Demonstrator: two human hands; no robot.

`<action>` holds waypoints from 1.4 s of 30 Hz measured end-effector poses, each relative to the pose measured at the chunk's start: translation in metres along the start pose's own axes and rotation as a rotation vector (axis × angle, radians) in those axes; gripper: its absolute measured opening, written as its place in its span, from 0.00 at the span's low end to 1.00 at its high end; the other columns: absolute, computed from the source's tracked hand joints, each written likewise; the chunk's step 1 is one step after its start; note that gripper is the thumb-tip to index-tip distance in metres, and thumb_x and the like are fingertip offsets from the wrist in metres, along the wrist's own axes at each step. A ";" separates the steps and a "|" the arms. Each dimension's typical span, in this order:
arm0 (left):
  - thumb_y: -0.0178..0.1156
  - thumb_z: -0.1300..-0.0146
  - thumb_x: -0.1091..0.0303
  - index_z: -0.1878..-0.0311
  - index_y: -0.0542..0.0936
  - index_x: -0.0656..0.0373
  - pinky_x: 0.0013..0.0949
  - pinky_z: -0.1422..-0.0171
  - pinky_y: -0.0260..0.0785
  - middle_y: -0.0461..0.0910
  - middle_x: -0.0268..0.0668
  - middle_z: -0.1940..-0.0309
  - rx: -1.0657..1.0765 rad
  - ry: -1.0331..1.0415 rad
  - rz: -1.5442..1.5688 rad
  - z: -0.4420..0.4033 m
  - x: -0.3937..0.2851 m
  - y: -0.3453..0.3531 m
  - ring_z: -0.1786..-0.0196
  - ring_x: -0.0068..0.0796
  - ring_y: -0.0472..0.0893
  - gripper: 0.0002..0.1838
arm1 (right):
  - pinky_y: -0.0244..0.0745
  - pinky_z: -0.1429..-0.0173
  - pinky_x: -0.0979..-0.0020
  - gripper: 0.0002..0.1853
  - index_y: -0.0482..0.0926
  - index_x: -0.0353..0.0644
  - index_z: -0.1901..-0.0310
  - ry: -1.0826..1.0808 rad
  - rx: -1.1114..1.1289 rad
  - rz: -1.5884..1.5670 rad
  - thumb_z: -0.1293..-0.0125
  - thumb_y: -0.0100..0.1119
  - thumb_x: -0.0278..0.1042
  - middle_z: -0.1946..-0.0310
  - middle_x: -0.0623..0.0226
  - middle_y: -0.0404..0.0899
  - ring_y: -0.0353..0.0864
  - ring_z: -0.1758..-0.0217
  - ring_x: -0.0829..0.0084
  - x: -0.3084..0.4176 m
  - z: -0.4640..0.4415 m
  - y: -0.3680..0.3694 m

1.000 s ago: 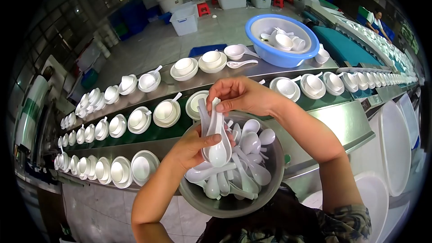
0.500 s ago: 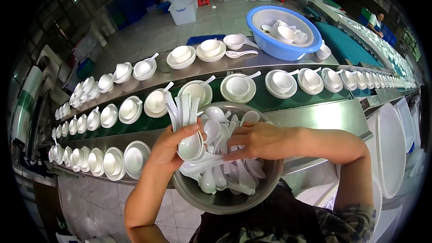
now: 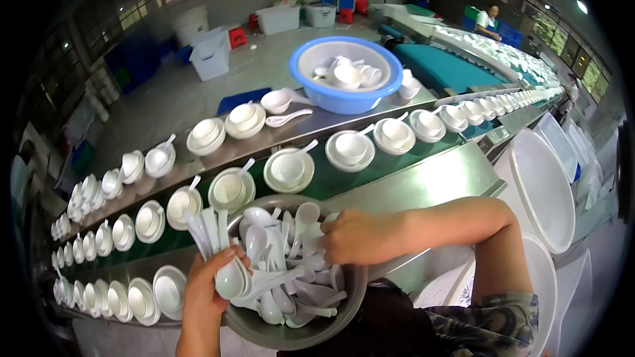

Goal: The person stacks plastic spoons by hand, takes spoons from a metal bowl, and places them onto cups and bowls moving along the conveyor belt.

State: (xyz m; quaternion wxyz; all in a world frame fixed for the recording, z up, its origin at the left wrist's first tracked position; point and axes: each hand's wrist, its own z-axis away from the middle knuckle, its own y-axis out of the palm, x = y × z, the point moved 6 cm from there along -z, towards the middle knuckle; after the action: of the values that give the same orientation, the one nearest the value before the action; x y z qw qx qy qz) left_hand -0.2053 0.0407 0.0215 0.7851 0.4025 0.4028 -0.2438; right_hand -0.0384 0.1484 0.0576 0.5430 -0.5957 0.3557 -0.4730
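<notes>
My left hand (image 3: 210, 283) is wrapped round a bunch of white spoons (image 3: 231, 279), their handles pointing up and their bowls low, at the left rim of a metal basin (image 3: 350, 304). Several loose white spoons (image 3: 284, 291) fill the basin in a jumble. Over the basin's right side, my right hand (image 3: 354, 235) is among the loose spoons with its fingers bent together; its fingertips are blurred, and what they hold cannot be made out.
Beyond the basin, a green belt (image 3: 317, 188) carries bowls on plates with spoons. More stacks line the metal ledges. A blue tub (image 3: 350, 100) of cups and spoons stands on the far ledge. Large white tubs (image 3: 539, 192) are at the right. A person (image 3: 487, 21) is at the far right.
The view has turned right. My right hand has gone from the spoon bunch down to the loose spoons and on to the basin's right side. My left hand has kept the bunch, now at the left rim.
</notes>
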 end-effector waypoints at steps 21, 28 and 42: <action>0.60 0.48 0.69 0.58 0.71 0.61 0.33 0.61 0.71 0.73 0.37 0.68 0.041 0.055 0.023 0.001 -0.011 -0.007 0.64 0.30 0.76 0.15 | 0.73 0.73 0.65 0.18 0.72 0.35 0.65 0.209 0.512 -0.144 0.42 0.53 0.45 0.72 0.59 0.73 0.78 0.71 0.62 0.027 -0.035 0.035; 0.60 0.48 0.68 0.58 0.71 0.61 0.32 0.62 0.70 0.73 0.37 0.68 0.093 0.075 0.011 -0.004 -0.011 -0.006 0.64 0.30 0.76 0.14 | 0.75 0.72 0.63 0.17 0.76 0.39 0.64 0.194 0.486 -0.067 0.45 0.54 0.45 0.78 0.63 0.78 0.80 0.73 0.60 0.050 -0.049 0.052; 0.60 0.48 0.73 0.57 0.72 0.63 0.37 0.57 0.72 0.75 0.40 0.66 0.160 -0.004 0.084 -0.011 0.003 0.001 0.62 0.32 0.77 0.14 | 0.68 0.65 0.65 0.09 0.75 0.40 0.68 0.144 0.059 0.098 0.55 0.55 0.26 0.69 0.66 0.75 0.72 0.60 0.65 0.013 -0.005 -0.064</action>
State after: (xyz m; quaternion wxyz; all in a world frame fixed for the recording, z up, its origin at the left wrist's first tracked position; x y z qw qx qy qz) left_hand -0.2083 0.0505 0.0156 0.7608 0.4799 0.3632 -0.2427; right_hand -0.0451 0.1446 0.1226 0.5559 -0.5257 0.4085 -0.4978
